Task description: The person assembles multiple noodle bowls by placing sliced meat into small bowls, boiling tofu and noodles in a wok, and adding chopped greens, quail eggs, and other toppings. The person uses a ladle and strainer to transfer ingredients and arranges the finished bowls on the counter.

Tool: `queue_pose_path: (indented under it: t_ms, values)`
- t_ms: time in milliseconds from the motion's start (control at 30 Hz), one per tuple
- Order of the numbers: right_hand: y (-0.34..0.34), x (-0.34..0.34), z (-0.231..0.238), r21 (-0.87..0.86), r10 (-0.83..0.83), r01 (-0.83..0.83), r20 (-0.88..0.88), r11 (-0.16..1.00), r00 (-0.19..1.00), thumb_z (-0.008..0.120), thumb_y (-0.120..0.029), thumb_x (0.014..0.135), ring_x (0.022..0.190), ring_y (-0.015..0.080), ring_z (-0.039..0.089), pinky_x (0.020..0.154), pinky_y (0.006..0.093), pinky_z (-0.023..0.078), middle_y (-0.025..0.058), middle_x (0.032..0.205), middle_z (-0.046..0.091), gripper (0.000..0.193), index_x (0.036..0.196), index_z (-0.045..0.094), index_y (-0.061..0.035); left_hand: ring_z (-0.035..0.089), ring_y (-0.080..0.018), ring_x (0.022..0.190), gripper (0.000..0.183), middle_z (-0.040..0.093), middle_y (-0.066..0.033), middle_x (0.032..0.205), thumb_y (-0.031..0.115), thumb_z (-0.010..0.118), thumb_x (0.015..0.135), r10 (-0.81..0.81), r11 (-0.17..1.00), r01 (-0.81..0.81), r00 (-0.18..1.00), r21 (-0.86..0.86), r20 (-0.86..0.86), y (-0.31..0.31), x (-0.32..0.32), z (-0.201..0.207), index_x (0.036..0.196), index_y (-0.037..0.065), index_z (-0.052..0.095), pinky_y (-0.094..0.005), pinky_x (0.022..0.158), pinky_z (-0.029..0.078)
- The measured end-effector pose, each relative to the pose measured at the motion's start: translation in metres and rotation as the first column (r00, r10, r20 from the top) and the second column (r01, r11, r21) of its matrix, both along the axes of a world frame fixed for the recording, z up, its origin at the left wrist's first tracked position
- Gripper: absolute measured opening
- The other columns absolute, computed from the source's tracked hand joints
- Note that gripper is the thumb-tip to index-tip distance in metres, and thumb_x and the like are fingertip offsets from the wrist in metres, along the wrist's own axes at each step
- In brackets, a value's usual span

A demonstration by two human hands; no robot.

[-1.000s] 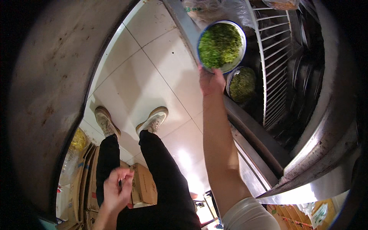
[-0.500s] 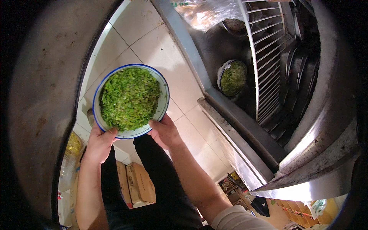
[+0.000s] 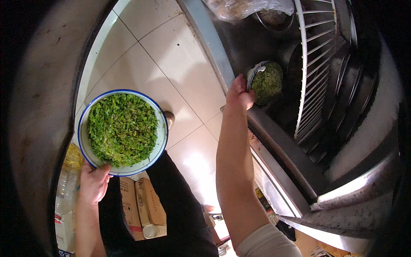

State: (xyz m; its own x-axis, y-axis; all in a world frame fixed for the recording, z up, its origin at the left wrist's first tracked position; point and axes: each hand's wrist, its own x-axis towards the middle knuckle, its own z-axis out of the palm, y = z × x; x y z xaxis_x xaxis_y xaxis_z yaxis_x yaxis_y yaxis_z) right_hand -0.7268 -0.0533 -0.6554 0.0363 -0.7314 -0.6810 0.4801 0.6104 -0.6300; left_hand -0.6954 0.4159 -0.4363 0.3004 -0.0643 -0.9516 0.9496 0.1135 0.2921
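The blue-rimmed bowl hangs in the air over the person's legs, left of centre, heaped with chopped greens. Its mouth points up toward the head; being round, it has no long axis, and it sits roughly level. At its lower left edge the left hand pinches the rim, thumb laid over the top and the fingers mostly hidden beneath, while that forearm rises nearly straight from the lower edge.

The right arm stretches far forward, slanting little, into the dark cabinet. There the right hand is at the near left side of a second bowl, its thumb apart from the fingers; whether it grips, I cannot tell. That bowl's mouth also faces upward, and duller greens fill it.

Just right of it stands a white wire rack; beyond lie a clear plastic bag and a round container. Pale floor tiles spread between, with cardboard boxes below.
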Motion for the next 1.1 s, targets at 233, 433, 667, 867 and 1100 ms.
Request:
queue_pose_path:
  t_ms: [233, 433, 667, 867, 1100]
  values:
    - [-0.023, -0.003, -0.022, -0.084, 0.012, -0.004, 0.094, 0.996, 0.996, 0.038, -0.023, 0.103, 0.117, 0.0337, 0.061, 0.101, 0.0448, 0.053, 0.0215, 0.131, 0.061, 0.043, 0.136, 0.052, 0.0004, 0.065, -0.0146, 0.094, 0.043, 0.067, -0.0028, 0.113, -0.006, 0.062, 0.088, -0.050, 0.999, 0.050, 0.999, -0.010, -0.010, 0.006, 0.004, -0.010, 0.128, 0.008, 0.056, -0.0289, 0.073, 0.053]
    - [-0.046, 0.009, -0.024, -0.024, -0.073, 0.078, 0.159, 0.997, 0.985, 0.040, -0.014, 0.102, 0.133, 0.0376, 0.049, 0.109, 0.0499, 0.048, 0.0190, 0.146, 0.050, 0.043, 0.142, 0.048, 0.0016, 0.065, -0.0220, 0.110, 0.048, 0.066, -0.0074, 0.124, -0.008, 0.059, 0.089, -0.068, 0.996, 0.067, 0.998, -0.058, -0.001, 0.007, 0.011, -0.014, 0.134, 0.006, 0.054, -0.0374, 0.093, 0.055]
    - [-0.023, 0.058, -0.012, -0.019, 0.053, -0.053, 0.010, 0.998, 0.999, 0.043, -0.020, 0.105, 0.120, 0.0366, 0.060, 0.100, 0.0482, 0.056, 0.0196, 0.134, 0.060, 0.039, 0.134, 0.054, 0.0028, 0.056, -0.0090, 0.074, 0.038, 0.064, 0.0008, 0.101, -0.003, 0.066, 0.089, -0.103, 0.993, 0.103, 0.995, 0.050, -0.004, -0.005, 0.022, -0.009, 0.123, 0.009, 0.057, -0.0245, 0.060, 0.045]
    - [0.002, 0.084, 0.001, -0.039, 0.256, -0.253, 0.115, 0.967, 0.960, 0.041, -0.006, 0.099, 0.109, 0.0348, 0.067, 0.093, 0.0458, 0.062, 0.0225, 0.124, 0.063, 0.035, 0.128, 0.053, 0.0087, 0.062, -0.0207, 0.113, 0.049, 0.063, -0.0074, 0.128, -0.008, 0.060, 0.090, -0.074, 0.997, 0.074, 0.997, -0.024, -0.004, -0.011, 0.037, -0.008, 0.136, 0.006, 0.051, -0.0354, 0.097, 0.052]
    - [0.061, 0.095, 0.010, 0.050, 0.379, -0.389, 0.134, 0.920, 0.916, 0.043, -0.004, 0.099, 0.119, 0.0380, 0.062, 0.097, 0.0473, 0.060, 0.0247, 0.135, 0.055, 0.040, 0.138, 0.044, 0.0056, 0.060, -0.0158, 0.094, 0.050, 0.063, -0.0042, 0.118, -0.011, 0.058, 0.089, -0.112, 0.934, 0.139, 0.989, 0.330, -0.100, -0.018, 0.061, 0.028, 0.135, 0.009, 0.051, -0.0285, 0.074, 0.049]
